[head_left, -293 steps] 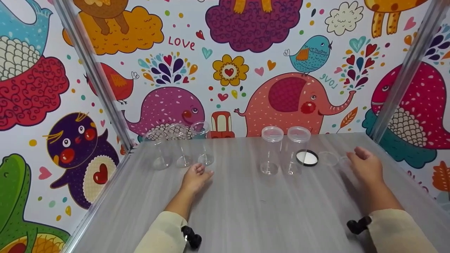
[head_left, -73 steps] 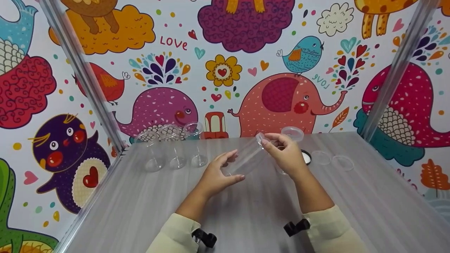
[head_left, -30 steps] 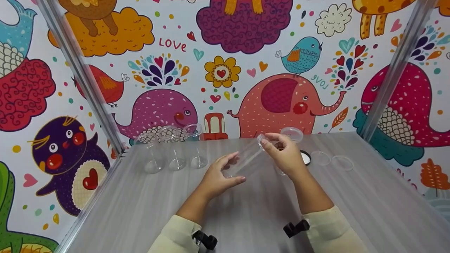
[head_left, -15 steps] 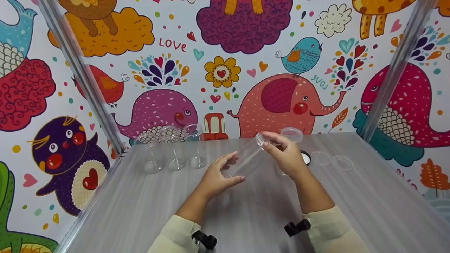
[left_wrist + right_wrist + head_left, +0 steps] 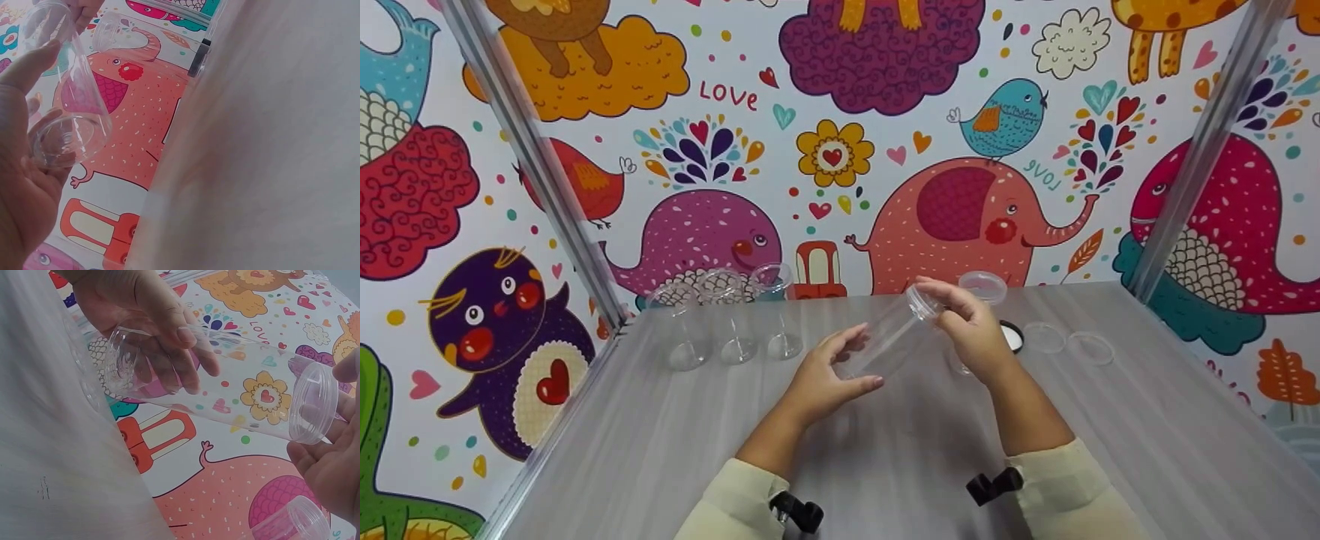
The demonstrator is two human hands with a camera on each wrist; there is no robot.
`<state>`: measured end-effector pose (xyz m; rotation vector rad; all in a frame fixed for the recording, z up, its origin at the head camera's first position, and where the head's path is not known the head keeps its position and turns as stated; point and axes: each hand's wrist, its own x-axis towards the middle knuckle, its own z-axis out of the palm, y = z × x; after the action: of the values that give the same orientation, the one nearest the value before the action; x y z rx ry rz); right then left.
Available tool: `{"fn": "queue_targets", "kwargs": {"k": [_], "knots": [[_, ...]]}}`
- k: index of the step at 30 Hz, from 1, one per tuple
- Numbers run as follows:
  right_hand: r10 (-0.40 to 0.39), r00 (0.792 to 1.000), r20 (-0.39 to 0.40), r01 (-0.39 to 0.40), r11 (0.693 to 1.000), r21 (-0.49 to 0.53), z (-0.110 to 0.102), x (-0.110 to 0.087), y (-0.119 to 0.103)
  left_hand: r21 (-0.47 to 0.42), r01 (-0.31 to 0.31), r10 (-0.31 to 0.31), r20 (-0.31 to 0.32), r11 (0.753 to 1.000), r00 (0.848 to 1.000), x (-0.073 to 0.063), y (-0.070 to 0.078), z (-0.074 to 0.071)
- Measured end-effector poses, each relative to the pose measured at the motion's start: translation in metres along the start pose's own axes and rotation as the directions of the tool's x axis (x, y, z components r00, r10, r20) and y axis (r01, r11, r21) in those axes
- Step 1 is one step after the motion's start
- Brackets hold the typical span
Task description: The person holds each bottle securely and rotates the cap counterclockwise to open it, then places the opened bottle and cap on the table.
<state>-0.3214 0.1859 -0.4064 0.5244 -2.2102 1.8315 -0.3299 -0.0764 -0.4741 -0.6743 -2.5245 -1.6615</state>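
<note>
A clear plastic jar (image 5: 881,341) is held tilted above the table, its clear screw lid (image 5: 921,304) up and to the right. My left hand (image 5: 825,379) cradles the base end, the fingers behind it and the thumb in front. At the other end, my right hand (image 5: 975,330) has its thumb and fingers around the lid. The right wrist view shows the lid (image 5: 315,405) seated on the jar (image 5: 225,382), with nothing seen inside. Behind the right hand stands another clear jar (image 5: 982,286), mostly hidden.
Three clear jars, a left one (image 5: 688,330), a middle one (image 5: 737,322) and a right one (image 5: 784,315), stand at the back left. A black-rimmed white disc (image 5: 1014,337) and two clear rings, a nearer (image 5: 1091,348) and a farther (image 5: 1045,337), lie right. Printed panels surround the table (image 5: 660,465).
One of the two back-right jars was picked up since the oldest frame. Over the last second my right fingers shifted around its lid; my left hand and the jar stayed about in place.
</note>
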Motion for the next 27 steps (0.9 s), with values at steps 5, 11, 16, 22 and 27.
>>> {"fn": "queue_targets", "kwargs": {"k": [5,11,16,22,27], "knots": [[-0.03,0.999,-0.028,0.029,0.999,-0.026,-0.0005,-0.0003,0.0004,0.015,-0.013,0.013,-0.002,1.0,1.0,0.0004,0.0011,0.0001],[0.006,0.992,-0.124,-0.024,0.99,-0.142,-0.0016,0.002,0.0038,0.035,-0.009,0.01,-0.003,0.999,1.0,0.0001,0.0029,0.0007],[0.048,0.988,-0.149,-0.086,0.961,-0.262,-0.0005,0.0037,0.0036,0.031,-0.01,0.01,-0.006,0.999,1.0,-0.0004,0.003,0.0012],[0.084,0.987,-0.135,-0.117,0.958,-0.263,0.001,0.0033,0.0027,0.027,-0.032,0.032,-0.001,0.999,0.999,0.0009,0.0016,0.0013],[0.069,0.989,-0.128,-0.099,0.965,-0.243,0.0002,0.0025,0.0024,0.033,-0.031,0.031,0.0,0.999,1.0,0.0006,0.0006,0.0004]]}}
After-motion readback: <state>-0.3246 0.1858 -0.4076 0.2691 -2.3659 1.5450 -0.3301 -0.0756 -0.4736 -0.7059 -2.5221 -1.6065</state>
